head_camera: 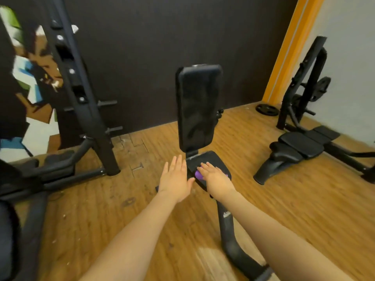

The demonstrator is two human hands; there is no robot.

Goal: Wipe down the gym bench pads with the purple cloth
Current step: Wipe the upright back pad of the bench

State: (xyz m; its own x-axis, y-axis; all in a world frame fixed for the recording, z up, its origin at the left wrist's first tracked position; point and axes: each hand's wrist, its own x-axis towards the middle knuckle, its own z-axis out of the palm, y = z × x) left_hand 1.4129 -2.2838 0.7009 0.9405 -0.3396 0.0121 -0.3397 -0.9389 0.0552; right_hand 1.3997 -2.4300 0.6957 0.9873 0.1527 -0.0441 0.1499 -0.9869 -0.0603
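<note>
Bench: the upright gym bench (203, 138) stood in the middle of the wooden floor (263, 199), its frame running from near the person away toward the dark wall (152, 47).
Back pad: the back pad (197, 106) rose nearly vertical, long axis up and down, its face turned toward the person and slightly to the right; it lay beyond and above both hands.
Seat pad: the seat pad (211, 159) sat low at the foot of the back pad, roughly level, long axis running from the person toward the wall.
Right hand: the right hand (213, 175) lay flat, fingers straight, pressing on the cloth; it was the hand on the work.
Left hand: the left hand (175, 177) hovered spread and empty just left of the seat edge, whether touching it I cannot tell.
Cloth: the purple cloth (198, 174) lay bunched on the seat pad under the right palm, showing at the thumb side and a sliver at the far side.
Judgement: the seat looked mid-wipe; the back pad would call for a reach up and forward.
</note>
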